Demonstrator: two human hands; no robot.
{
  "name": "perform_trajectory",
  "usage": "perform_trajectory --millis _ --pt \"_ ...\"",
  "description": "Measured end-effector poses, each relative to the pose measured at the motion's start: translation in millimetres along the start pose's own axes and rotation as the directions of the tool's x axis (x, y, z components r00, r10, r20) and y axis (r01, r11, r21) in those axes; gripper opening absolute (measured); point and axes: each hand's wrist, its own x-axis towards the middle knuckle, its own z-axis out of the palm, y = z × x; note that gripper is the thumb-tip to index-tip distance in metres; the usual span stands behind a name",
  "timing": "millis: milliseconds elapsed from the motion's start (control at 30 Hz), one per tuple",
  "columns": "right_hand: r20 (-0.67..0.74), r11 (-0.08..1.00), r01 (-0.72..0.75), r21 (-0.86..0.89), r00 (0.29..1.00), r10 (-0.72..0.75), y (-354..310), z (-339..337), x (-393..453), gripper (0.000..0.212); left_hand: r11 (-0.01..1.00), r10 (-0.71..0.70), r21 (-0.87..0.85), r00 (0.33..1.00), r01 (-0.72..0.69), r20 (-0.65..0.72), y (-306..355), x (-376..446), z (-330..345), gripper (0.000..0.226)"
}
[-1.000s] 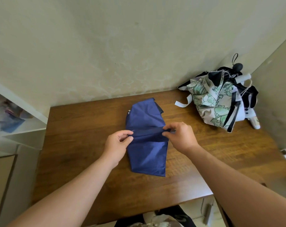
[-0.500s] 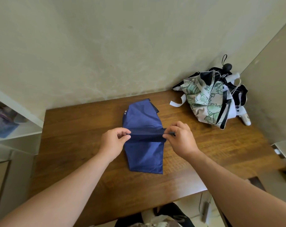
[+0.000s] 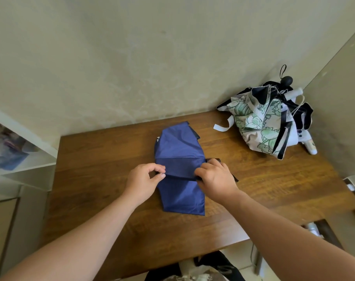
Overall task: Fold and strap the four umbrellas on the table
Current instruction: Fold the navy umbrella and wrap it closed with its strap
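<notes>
Blue umbrella (image 3: 180, 169) between left hand (image 3: 142, 180) and right hand (image 3: 215, 177), both seemingly pinching its edges.

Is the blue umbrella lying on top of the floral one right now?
No, the blue umbrella lies mid-table under both hands, apart from the floral umbrella piled in the far right corner.

The right hand (image 3: 216, 178) is covering the right edge of the blue umbrella (image 3: 180, 171) and most of its dark strap (image 3: 213, 160), so how the strap is fastening cannot be told. At the upper right, the heap of umbrellas (image 3: 266, 122) is overlapping too much to count. At the far left, the shelf contents (image 3: 10, 151) are blurring out. Both forearms are running off the bottom edge.
</notes>
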Motion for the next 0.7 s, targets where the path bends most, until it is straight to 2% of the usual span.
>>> perform_trajectory --millis 100,200,267,367,467,633,700 --pt "-0.025 0.997 0.064 0.05 0.998 -0.063 3 11 -15 0.006 0.963 0.118 0.227 0.986 -0.142 0.115 -3 -9 -2 0.022" --pt "-0.017 0.992 0.101 0.075 0.995 -0.1 -1 20 -25 0.012 0.793 0.305 0.458 0.913 -0.401 0.272 -5 -16 11 0.053" --pt "-0.003 0.991 0.118 0.07 0.993 -0.118 -4 27 -29 0.011 0.707 0.35 0.507 0.867 -0.493 0.354 -9 -17 24 0.056" --pt "0.029 0.99 0.113 0.081 0.993 -0.116 -3 38 -36 0.012 0.664 0.382 0.524 0.845 -0.533 0.375 -16 -17 41 0.043" --pt "0.08 0.993 0.097 0.075 0.991 -0.102 0 49 -42 0.014 0.691 0.389 0.484 0.841 -0.537 0.377 -18 -16 50 0.026" --pt "0.189 0.997 0.053 0.053 0.98 -0.063 4 64 -50 0.021 0.65 0.354 0.538 0.84 -0.537 0.411 -34 -14 56 0.024" --pt "0.277 0.997 0.048 0.066 0.959 -0.065 7 65 -51 0.013 0.615 0.338 0.567 0.833 -0.548 0.439 -45 -13 59 0.028"
